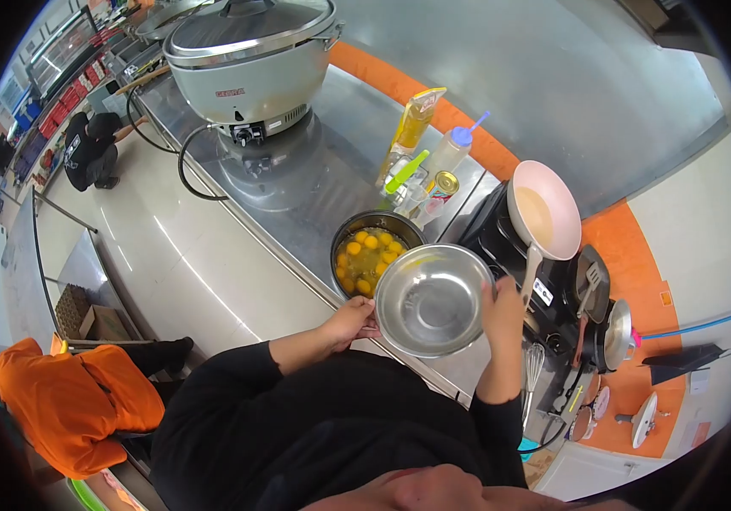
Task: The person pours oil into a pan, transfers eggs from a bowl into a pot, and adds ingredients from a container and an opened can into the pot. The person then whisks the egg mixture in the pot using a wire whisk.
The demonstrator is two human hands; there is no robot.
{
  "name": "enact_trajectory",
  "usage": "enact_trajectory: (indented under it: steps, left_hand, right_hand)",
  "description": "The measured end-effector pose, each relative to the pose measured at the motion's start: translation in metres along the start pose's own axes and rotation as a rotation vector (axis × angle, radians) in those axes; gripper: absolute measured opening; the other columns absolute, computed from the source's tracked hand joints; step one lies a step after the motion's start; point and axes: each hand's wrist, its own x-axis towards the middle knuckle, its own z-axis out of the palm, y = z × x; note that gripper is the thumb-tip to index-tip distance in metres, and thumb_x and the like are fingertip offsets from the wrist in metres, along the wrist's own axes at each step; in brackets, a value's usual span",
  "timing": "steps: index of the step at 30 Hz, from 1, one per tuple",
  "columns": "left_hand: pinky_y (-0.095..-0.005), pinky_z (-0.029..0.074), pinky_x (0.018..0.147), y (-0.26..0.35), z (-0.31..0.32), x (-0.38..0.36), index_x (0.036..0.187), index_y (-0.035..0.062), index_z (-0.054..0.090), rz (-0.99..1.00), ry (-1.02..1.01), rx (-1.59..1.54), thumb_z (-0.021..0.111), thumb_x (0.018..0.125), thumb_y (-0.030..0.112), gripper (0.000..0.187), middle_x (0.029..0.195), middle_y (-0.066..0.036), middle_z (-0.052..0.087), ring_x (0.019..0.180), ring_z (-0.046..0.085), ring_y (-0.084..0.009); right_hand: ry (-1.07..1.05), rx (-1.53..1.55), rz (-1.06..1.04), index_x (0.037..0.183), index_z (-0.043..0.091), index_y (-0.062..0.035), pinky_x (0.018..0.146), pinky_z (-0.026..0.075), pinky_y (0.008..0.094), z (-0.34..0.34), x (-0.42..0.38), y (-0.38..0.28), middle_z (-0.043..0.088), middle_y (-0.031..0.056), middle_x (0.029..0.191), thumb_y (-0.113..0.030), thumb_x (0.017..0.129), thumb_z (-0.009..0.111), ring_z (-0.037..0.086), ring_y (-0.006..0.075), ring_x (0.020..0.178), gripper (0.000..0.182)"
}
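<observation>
A shiny steel mixing bowl [432,302] is held up in front of me, its inside facing the camera and nothing but a little wet sheen visible in it. My left hand [351,323] grips its left rim, and my right hand [503,311] has hold of the right rim. Just behind the bowl, a dark pot [339,247] stands on the steel counter with several raw eggs [367,249] in it, yolks whole in clear white. The bowl overlaps the pot's near right side and hides part of it.
A big rice cooker [250,72] stands at the back left. Near the wall are an oil pouch [417,119], a squeeze bottle [453,146] and a can [443,184]. Rightward, a pink frying pan [557,213] sits on a stove; a whisk [533,372] lies nearer. Two other people are at left.
</observation>
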Motion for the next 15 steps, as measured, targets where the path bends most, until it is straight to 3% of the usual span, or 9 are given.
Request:
enact_trajectory:
  steps: [3, 5, 8, 9, 10, 12, 13, 14, 15]
  left_hand:
    - [-0.0369, 0.057, 0.084, 0.010, -0.006, -0.002, 0.115, 0.0077, 0.050, 0.061, -0.010, 0.050, 0.039, 0.107, 0.030, 0.026, 0.104, -0.005, 0.056, 0.088, 0.060, -0.0154]
    - [-0.0374, 0.058, 0.082, 0.018, -0.006, 0.000, 0.117, 0.0075, 0.048, 0.092, -0.072, 0.039, 0.041, 0.106, 0.026, 0.022, 0.106, -0.006, 0.055, 0.090, 0.060, -0.0163]
    - [-0.0372, 0.058, 0.082, 0.018, -0.002, 0.011, 0.123, 0.0059, 0.044, 0.276, -0.119, 0.277, 0.044, 0.104, 0.015, 0.021, 0.111, -0.008, 0.053, 0.091, 0.061, -0.0176]
    - [-0.0355, 0.057, 0.080, 0.021, 0.003, 0.015, 0.134, 0.0046, 0.037, 0.406, -0.125, 0.505, 0.054, 0.098, 0.006, 0.041, 0.122, -0.012, 0.048, 0.093, 0.062, -0.0205]
    - [-0.0355, 0.057, 0.080, 0.021, 0.008, 0.016, 0.134, 0.0046, 0.037, 0.402, -0.138, 0.516, 0.054, 0.098, 0.006, 0.041, 0.122, -0.012, 0.048, 0.093, 0.062, -0.0205]
    - [-0.0313, 0.056, 0.077, 0.023, 0.027, 0.017, 0.144, 0.0037, 0.031, 0.729, -0.073, 1.031, 0.067, 0.088, 0.007, 0.066, 0.129, -0.016, 0.045, 0.091, 0.061, -0.0210]
    - [-0.0318, 0.055, 0.077, 0.022, 0.035, 0.022, 0.149, 0.0049, 0.026, 0.681, -0.142, 0.956, 0.074, 0.081, 0.008, 0.083, 0.135, -0.019, 0.041, 0.092, 0.061, -0.0257]
    - [-0.0318, 0.055, 0.077, 0.022, 0.044, 0.030, 0.149, 0.0049, 0.026, 0.679, -0.155, 0.964, 0.074, 0.081, 0.008, 0.083, 0.135, -0.019, 0.041, 0.092, 0.061, -0.0257]
    - [-0.0348, 0.055, 0.077, 0.020, 0.053, 0.040, 0.145, 0.0034, 0.031, 0.893, -0.170, 1.051, 0.074, 0.080, 0.009, 0.078, 0.132, -0.020, 0.042, 0.092, 0.062, -0.0295]
  right_hand:
    - [0.127, 0.270, 0.006, 0.098, 0.054, -0.0007, 0.052, 0.047, 0.0396, 0.048, -0.038, 0.055, 0.061, 0.0163, 0.071, -0.019, 0.095, 0.060, 0.058, 0.0289, 0.053, 0.020]
    - [-0.109, 0.888, 0.482, 0.105, 0.054, -0.0030, 0.042, 0.039, 0.0297, 0.062, -0.060, 0.066, 0.057, 0.0057, 0.068, -0.016, 0.096, 0.059, 0.049, 0.0138, 0.047, 0.017]
    - [-0.160, 1.138, 0.599, 0.111, 0.053, -0.0042, 0.038, 0.036, 0.0254, 0.073, -0.081, 0.088, 0.061, 0.0021, 0.073, -0.016, 0.097, 0.059, 0.051, 0.0071, 0.049, 0.019]
    - [-0.144, 1.145, 0.608, 0.111, 0.053, -0.0042, 0.038, 0.036, 0.0254, 0.075, -0.085, 0.093, 0.061, 0.0021, 0.073, -0.016, 0.097, 0.059, 0.051, 0.0071, 0.049, 0.019]
    - [-0.101, 1.234, 0.572, 0.112, 0.053, -0.0039, 0.039, 0.037, 0.0251, 0.076, -0.088, 0.097, 0.062, 0.0025, 0.074, -0.015, 0.098, 0.058, 0.052, 0.0074, 0.050, 0.018]
    - [-0.045, 1.323, 0.541, 0.112, 0.054, -0.0035, 0.040, 0.039, 0.0248, 0.071, -0.094, 0.100, 0.062, 0.0028, 0.075, -0.013, 0.098, 0.057, 0.054, 0.0077, 0.051, 0.017]
    - [-0.010, 1.365, 0.520, 0.112, 0.054, -0.0029, 0.041, 0.040, 0.0240, 0.064, -0.094, 0.100, 0.063, 0.0027, 0.076, -0.012, 0.098, 0.056, 0.055, 0.0075, 0.053, 0.017]
    - [0.024, 1.406, 0.499, 0.113, 0.054, -0.0024, 0.042, 0.041, 0.0232, 0.057, -0.095, 0.098, 0.064, 0.0026, 0.078, -0.012, 0.099, 0.055, 0.056, 0.0074, 0.054, 0.017]
    - [0.037, 1.409, 0.507, 0.113, 0.054, -0.0024, 0.042, 0.041, 0.0232, 0.048, -0.098, 0.097, 0.064, 0.0026, 0.078, -0.012, 0.099, 0.055, 0.056, 0.0074, 0.054, 0.017]
